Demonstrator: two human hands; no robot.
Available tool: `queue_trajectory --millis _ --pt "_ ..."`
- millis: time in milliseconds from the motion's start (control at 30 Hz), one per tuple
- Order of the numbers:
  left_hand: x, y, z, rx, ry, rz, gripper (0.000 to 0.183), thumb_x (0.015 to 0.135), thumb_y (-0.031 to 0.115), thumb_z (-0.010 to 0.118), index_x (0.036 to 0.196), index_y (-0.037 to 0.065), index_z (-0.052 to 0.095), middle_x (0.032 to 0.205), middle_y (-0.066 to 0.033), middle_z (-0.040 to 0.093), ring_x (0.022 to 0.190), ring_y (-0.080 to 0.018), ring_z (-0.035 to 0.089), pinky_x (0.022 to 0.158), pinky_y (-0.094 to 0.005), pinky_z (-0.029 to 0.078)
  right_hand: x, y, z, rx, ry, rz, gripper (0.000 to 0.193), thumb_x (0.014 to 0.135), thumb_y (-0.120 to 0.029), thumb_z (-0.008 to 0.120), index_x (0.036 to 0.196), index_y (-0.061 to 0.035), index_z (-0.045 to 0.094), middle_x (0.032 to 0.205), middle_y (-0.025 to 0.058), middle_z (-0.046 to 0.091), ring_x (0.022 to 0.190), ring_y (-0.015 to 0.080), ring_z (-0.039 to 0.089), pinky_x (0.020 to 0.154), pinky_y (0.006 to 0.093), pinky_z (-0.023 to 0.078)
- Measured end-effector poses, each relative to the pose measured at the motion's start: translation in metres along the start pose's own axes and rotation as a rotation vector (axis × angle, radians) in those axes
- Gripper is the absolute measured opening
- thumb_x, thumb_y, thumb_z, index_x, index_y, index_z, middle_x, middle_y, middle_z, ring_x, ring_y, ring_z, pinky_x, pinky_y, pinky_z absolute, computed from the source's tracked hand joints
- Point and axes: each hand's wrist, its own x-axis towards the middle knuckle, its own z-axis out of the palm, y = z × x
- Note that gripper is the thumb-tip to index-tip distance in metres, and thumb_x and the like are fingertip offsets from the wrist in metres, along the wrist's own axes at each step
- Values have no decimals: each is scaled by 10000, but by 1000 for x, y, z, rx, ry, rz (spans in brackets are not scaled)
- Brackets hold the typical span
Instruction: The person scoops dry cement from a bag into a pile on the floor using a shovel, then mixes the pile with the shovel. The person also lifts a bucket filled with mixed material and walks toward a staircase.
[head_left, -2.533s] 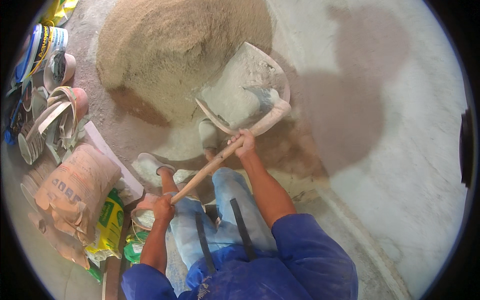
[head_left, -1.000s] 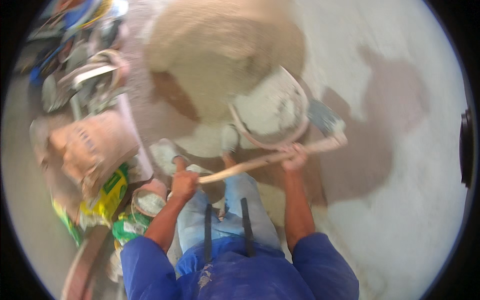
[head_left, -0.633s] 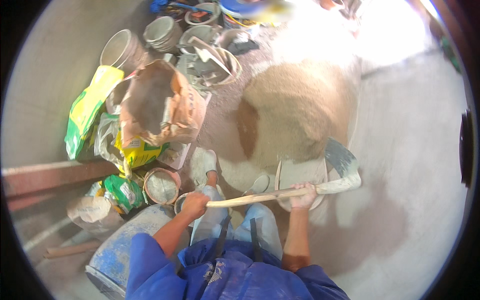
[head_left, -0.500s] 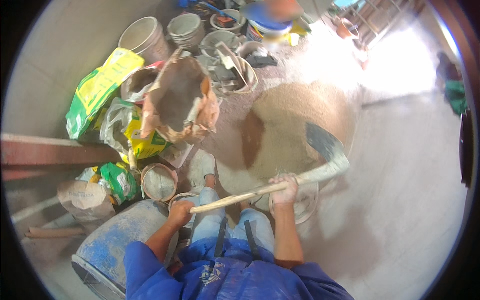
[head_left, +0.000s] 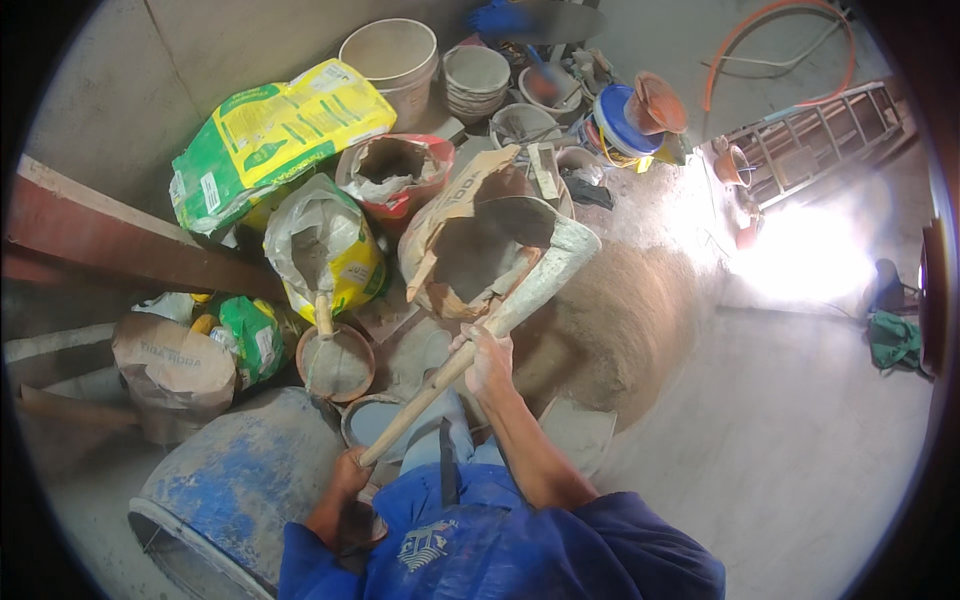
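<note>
Both my hands grip the wooden handle of a shovel (head_left: 562,262). My left hand (head_left: 350,472) is wrapped round the handle's rear end, low by my waist. Farther forward, my right hand (head_left: 490,365) closes round it just behind the pale metal socket. The shovel's head is raised over the mouth of an open brown paper sack (head_left: 425,255) and hides part of that opening. What lies on the blade, if anything, I cannot make out. A heap of brown sand (head_left: 645,320) spreads on the floor right of the sack.
A blue-stained drum (head_left: 245,465) lies at the lower left. Yellow-green bags (head_left: 285,130), a red-rimmed bag (head_left: 440,150), stacked buckets (head_left: 475,75) and a blue-lidded pail (head_left: 615,120) crowd the back. A round tub (head_left: 335,362) sits near my feet. A ladder (head_left: 840,125) lies far right.
The shovel's head has moved left and up, from above the sand to over the paper sack, and its handle slants more steeply. My right hand has moved left with it; the view has shifted.
</note>
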Motion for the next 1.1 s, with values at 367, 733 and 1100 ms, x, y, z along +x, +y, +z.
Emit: queue_trajectory --millis 367,733,1100 --pt "42 -16 -2 6 -100 -155 269 779 60 716 1044 32 680 851 -97 700 766 -170 646 713 -323 512 93 49 21 -176 117 164 186 856 -23 592 1015 -58 502 787 89 567 619 246 585 603 413 529" --pt "117 18 6 -100 -163 -232 322 783 152 695 1075 22 657 890 -188 691 800 -276 684 736 -382 521 258 87 -30 -369 252 362 172 889 -128 556 993 6 588 805 134 598 561 284 586 564 428 536" --pt "56 79 -4 -129 -140 -301 399 763 161 713 1136 35 649 941 -161 692 885 -276 673 806 -366 508 250 93 -7 -392 267 486 187 908 -145 525 1020 -7 583 809 141 599 596 291 592 576 436 534"
